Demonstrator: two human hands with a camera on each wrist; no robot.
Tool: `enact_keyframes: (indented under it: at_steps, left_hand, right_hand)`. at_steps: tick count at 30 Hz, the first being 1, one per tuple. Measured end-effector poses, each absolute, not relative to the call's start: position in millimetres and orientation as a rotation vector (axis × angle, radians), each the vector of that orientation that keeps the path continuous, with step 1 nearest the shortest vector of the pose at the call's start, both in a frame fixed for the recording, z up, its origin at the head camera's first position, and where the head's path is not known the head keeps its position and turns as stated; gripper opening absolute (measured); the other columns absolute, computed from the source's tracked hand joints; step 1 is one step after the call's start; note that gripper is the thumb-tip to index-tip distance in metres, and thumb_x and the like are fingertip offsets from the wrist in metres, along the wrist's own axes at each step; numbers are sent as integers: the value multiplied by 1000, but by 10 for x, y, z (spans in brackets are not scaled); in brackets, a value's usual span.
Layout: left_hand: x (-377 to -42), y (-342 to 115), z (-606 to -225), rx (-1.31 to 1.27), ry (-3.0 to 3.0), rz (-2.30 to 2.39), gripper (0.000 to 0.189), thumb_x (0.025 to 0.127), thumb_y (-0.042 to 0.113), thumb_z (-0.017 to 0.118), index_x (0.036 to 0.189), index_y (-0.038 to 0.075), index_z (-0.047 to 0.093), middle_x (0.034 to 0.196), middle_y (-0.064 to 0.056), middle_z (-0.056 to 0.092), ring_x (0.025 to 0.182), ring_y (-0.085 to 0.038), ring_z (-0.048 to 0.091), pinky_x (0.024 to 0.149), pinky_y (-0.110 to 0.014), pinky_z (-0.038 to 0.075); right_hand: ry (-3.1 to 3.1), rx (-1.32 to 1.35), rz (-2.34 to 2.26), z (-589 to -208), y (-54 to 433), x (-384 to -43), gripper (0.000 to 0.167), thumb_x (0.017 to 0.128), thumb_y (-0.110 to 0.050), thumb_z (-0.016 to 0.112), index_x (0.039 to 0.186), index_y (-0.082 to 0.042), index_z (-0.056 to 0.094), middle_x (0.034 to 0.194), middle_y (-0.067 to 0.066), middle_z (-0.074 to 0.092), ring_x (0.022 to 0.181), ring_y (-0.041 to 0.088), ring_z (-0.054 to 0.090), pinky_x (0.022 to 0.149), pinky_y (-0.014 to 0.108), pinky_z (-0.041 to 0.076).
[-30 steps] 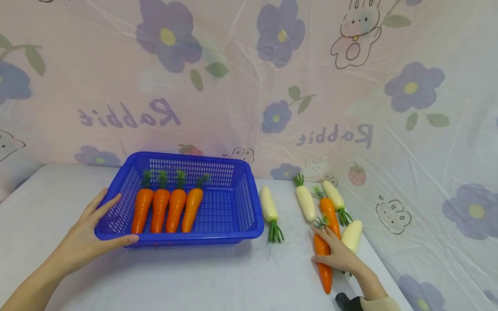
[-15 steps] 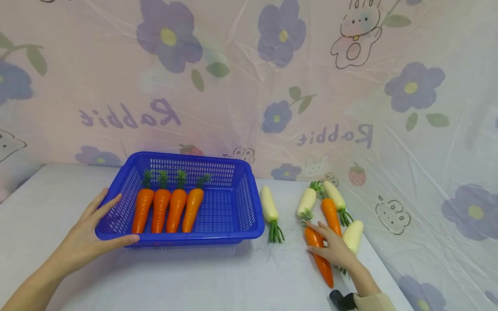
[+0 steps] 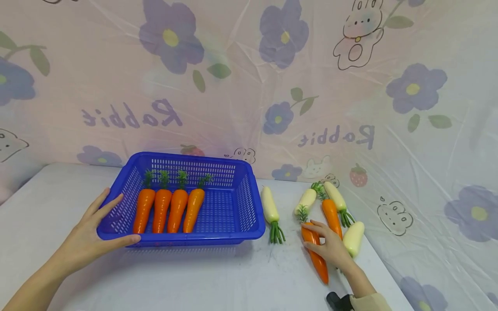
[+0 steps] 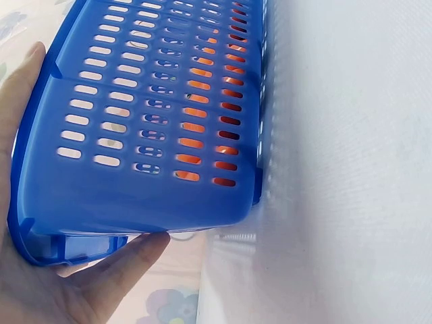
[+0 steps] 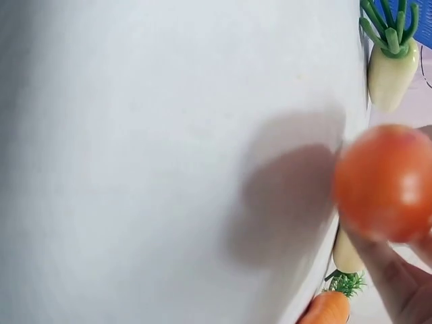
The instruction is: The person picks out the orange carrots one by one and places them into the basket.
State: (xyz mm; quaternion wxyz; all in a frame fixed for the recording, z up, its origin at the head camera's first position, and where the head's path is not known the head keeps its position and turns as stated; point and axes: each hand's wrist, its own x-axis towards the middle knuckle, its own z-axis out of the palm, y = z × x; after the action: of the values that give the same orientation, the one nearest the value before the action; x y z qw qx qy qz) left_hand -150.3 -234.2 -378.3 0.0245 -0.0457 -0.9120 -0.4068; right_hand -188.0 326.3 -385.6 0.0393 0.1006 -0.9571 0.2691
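My right hand (image 3: pixel 330 246) grips an orange carrot (image 3: pixel 318 261) with a green tuft, at the right of the table. The right wrist view shows this carrot (image 5: pixel 385 182) end-on, with its shadow apart from it on the cloth. At the front left corner of a blue plastic basket (image 3: pixel 186 237), my left hand (image 3: pixel 83 235) holds the rim, thumb along the front and fingers along the side. In the left wrist view the thumb (image 4: pixel 131 270) presses against the basket wall (image 4: pixel 135 196). Several carrots (image 3: pixel 178 211) lie side by side in the basket, tufts toward the back.
One white radish (image 3: pixel 269 204) lies just right of the basket, its green stems toward me. More white radishes (image 3: pixel 335 196) and another carrot (image 3: pixel 331 216) lie around my right hand. A patterned curtain (image 3: pixel 233 86) hangs behind the white table (image 3: pixel 186 280).
My right hand has moved left with the carrot, whose tufted end has swung leftward. The white radish behind it has turned, its greens now pointing right. My left hand and the basket stay put.
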Motion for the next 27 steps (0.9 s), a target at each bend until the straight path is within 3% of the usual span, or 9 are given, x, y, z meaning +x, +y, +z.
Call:
enact_keyframes:
  at_steps: [5, 13, 21, 27]
  left_hand:
    - [-1501, -2345, -3788, -135, -2826, -1254, 104, 79, 42, 76, 156, 19, 10, 160, -9, -19, 137, -61, -4, 86, -86, 17]
    - [-1500, -2348, -3791, -137, -2824, -1254, 103, 79, 41, 76, 156, 19, 10, 160, -9, -19, 137, -61, -3, 85, -86, 17]
    - [-1502, -2345, -3784, -136, -2826, -1252, 104, 79, 42, 76, 156, 19, 10, 160, -9, -19, 137, -61, -4, 86, -86, 17]
    - [-1502, -2335, -3776, -137, -2823, -1253, 104, 79, 42, 76, 156, 19, 10, 160, -8, -18, 138, -60, -4, 86, -86, 17]
  right_hand:
    - [-2851, 348, 854, -3881, 3248, -1898, 48, 79, -10, 77, 125, -11, 64, 137, 23, 51, 116, 40, 55, 87, 51, 54]
    - [-2769, 364, 925, -3880, 3235, -1937, 47, 80, -11, 77, 126, -13, 63, 138, 21, 50, 108, 33, 58, 68, 21, 54]
    - [-2723, 383, 1002, -3845, 3163, -1998, 48, 82, -10, 75, 128, -14, 62, 139, 19, 49, 109, 29, 56, 60, 20, 53]
    - [-2711, 365, 1013, -3811, 3099, -2027, 48, 82, -14, 76, 127, -16, 62, 140, 16, 49, 103, 30, 58, 60, 19, 53]
